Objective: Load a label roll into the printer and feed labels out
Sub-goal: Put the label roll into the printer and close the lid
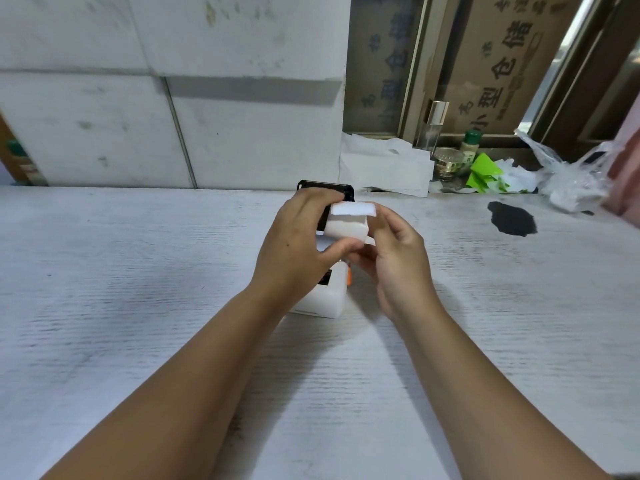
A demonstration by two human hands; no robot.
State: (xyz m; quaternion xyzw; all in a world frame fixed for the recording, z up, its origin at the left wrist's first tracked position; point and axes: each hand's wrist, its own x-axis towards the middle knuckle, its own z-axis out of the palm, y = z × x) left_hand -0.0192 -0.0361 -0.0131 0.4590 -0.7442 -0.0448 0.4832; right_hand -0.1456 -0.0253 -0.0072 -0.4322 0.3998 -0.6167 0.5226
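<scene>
A small white label printer [327,299] with an orange side button stands on the white table, its black lid [322,186] raised at the back. Both hands hold a white label roll [348,227] just above the printer's open top. My left hand [298,244] grips the roll from the left, thumb under its front. My right hand [398,261] pinches it from the right. A loose label end [353,209] curls over the top of the roll. The printer's compartment is hidden behind my hands.
The white wood-grain table [138,306] spreads all around. A black stain [512,218] marks it at the right. Crumpled paper [384,164], a glass jar [446,162], a green-capped bottle [470,145], green scraps [483,173] and a plastic bag [568,178] crowd the back right. A white wall stands behind.
</scene>
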